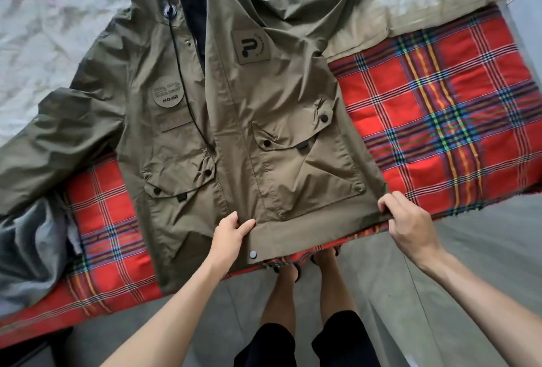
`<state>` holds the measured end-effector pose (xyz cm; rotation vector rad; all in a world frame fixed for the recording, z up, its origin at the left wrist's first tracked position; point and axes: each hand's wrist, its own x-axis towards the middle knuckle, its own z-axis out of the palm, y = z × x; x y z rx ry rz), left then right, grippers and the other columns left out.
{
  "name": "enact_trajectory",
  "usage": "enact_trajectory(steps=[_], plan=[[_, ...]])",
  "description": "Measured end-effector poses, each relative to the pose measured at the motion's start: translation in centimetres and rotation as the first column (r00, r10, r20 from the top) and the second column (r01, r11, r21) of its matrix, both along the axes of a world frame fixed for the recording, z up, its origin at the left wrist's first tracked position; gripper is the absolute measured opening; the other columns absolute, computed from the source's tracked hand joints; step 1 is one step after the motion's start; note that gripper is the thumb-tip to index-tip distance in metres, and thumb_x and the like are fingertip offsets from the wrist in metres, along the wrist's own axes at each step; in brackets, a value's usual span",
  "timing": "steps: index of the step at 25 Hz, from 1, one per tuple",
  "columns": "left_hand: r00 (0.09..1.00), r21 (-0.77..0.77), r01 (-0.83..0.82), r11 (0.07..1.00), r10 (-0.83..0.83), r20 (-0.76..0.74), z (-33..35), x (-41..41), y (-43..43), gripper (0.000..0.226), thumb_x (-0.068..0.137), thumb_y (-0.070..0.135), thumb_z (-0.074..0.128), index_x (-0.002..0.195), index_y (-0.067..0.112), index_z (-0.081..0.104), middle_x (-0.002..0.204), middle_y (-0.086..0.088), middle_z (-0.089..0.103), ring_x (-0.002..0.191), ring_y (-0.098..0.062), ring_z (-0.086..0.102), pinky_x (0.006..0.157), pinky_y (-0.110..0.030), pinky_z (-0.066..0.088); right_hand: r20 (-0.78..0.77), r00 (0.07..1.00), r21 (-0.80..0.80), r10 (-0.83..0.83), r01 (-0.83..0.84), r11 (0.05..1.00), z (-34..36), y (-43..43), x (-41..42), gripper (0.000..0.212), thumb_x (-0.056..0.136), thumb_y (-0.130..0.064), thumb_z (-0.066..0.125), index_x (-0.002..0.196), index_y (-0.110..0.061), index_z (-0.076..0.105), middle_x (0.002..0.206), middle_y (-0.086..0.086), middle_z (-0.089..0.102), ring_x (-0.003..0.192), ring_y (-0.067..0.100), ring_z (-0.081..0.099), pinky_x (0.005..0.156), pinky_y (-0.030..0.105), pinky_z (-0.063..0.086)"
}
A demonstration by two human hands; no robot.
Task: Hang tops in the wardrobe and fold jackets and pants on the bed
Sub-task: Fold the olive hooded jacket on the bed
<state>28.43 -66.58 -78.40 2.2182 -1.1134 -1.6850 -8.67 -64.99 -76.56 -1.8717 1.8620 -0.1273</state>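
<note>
An olive hooded jacket [264,120] lies front-up across a red plaid blanket [440,120] on the bed [58,20] as 2 hands take its hem. The left hand [231,234] pinches beside the snap placket, and the right hand [407,220] curls round the hem corner. The thin, creased shell looks light, limp and probably slippery, so hem and shoulders seem the surest holds.

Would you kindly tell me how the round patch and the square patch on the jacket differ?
The round patch carries small text and "NO.02"; the square patch carries a large P logo. The round patch sits nearer the hem than the square patch. Both are olive-tan, like the jacket.
</note>
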Motion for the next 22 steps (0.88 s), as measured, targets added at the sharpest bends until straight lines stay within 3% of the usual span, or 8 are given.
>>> enact_trajectory(steps=[3, 6, 10, 13, 15, 17, 19, 22], plan=[[0.982, 0.087, 0.18, 0.98, -0.184, 0.045, -0.8, 0.2, 0.0, 0.021, 0.086, 0.032, 0.069, 0.1, 0.017, 0.072, 0.102, 0.002, 0.075, 0.105, -0.022, 0.067, 0.095, -0.045, 0.051, -0.031, 0.995, 0.086, 0.096, -0.093, 0.992, -1.6, 1.1, -0.9, 0.023, 0.065, 0.002, 0.047, 0.079, -0.017, 0.05, 0.079, 0.0, 0.044, 0.072, 0.029, 0.05, 0.061, 0.037, 0.037], [0.975, 0.119, 0.203, 0.972, -0.213, 0.071, -1.2, -0.3, -0.5, 0.02, 0.089, 0.029, 0.069, 0.106, 0.019, 0.073, 0.107, 0.004, 0.074, 0.111, -0.021, 0.065, 0.099, -0.042, 0.049, 0.091, 0.988, 0.321, -0.121, 0.086, 0.943, -2.9, 0.4, -1.1, 0.031, 0.071, 0.013, 0.056, 0.071, -0.018, 0.059, 0.086, -0.004, 0.047, 0.081, 0.021, 0.051, 0.067, 0.033, 0.037], [0.995, 0.145, 0.097, 0.985, -0.101, 0.022, -1.4, 0.0, -0.2, 0.022, 0.081, 0.032, 0.073, 0.101, 0.023, 0.075, 0.099, 0.012, 0.076, 0.102, -0.011, 0.068, 0.099, -0.041, 0.051, 0.381, 0.65, 0.543, -0.657, 0.418, 0.729, -2.0, -2.6, -0.7, 0.023, 0.085, 0.003, 0.064, 0.096, -0.016, 0.065, 0.093, 0.004, 0.069, 0.087, 0.019, 0.063, 0.079, 0.028, 0.046], [0.991, 0.156, 0.1, 0.983, -0.112, 0.073, -1.8, -0.2, -0.4, 0.016, 0.083, 0.03, 0.074, 0.096, 0.022, 0.075, 0.099, 0.008, 0.076, 0.103, -0.016, 0.067, 0.099, -0.042, 0.05, 0.407, 0.558, 0.681, -0.723, 0.343, 0.647, -2.1, -4.0, -1.1, 0.034, 0.089, -0.008, 0.07, 0.119, -0.008, 0.054, 0.095, 0.016, 0.072, 0.084, 0.025, 0.067, 0.078, 0.033, 0.052], [0.974, 0.166, 0.15, 0.975, -0.175, 0.145, -1.9, -1.0, -0.7, 0.016, 0.087, 0.028, 0.071, 0.1, 0.019, 0.074, 0.105, 0.001, 0.074, 0.109, -0.023, 0.064, 0.1, -0.04, 0.047, 0.316, 0.718, 0.62, -0.62, 0.338, 0.708, -2.1, -3.6, -1.0, 0.03, 0.09, -0.014, 0.07, 0.111, -0.016, 0.049, 0.085, 0.013, 0.072, 0.081, 0.031, 0.067, 0.075, 0.039, 0.051], [0.943, 0.195, 0.202, 0.96, -0.244, 0.226, -1.5, -2.1, -1.3, 0.021, 0.089, 0.027, 0.069, 0.103, 0.011, 0.07, 0.108, -0.007, 0.073, 0.11, -0.03, 0.062, 0.1, -0.039, 0.044, 0.046, 0.943, 0.491, -0.329, 0.265, 0.83, -1.9, -3.1, -0.8, 0.034, 0.087, -0.028, 0.072, 0.098, -0.022, 0.04, 0.075, 0.007, 0.066, 0.078, 0.034, 0.064, 0.068, 0.042, 0.047], [0.931, 0.255, 0.202, 0.946, -0.266, 0.248, -1.4, -2.2, -1.9, 0.027, 0.086, 0.029, 0.072, 0.099, 0.006, 0.068, 0.104, -0.01, 0.072, 0.107, -0.031, 0.062, 0.097, -0.039, 0.045, -0.213, 0.976, 0.46, -0.046, 0.142, 0.876, -1.2, -3.7, -0.2, 0.04, 0.086, -0.039, 0.072, 0.093, -0.02, 0.037, 0.08, 0.005, 0.066, 0.081, 0.034, 0.065, 0.064, 0.038, 0.045], [0.979, 0.292, 0.129, 0.948, -0.168, 0.113, 0.0, -1.7, -3.3, 0.029, 0.077, 0.029, 0.081, 0.098, 0.014, 0.068, 0.104, -0.003, 0.072, 0.102, -0.023, 0.064, 0.095, -0.038, 0.05, -0.311, 0.949, 0.405, 0.044, 0.091, 0.91, 1.3, -6.6, 0.3, 0.029, 0.09, -0.045, 0.065, 0.085, -0.022, 0.048, 0.089, 0.0, 0.063, 0.088, 0.028, 0.065, 0.069, 0.035, 0.047]])
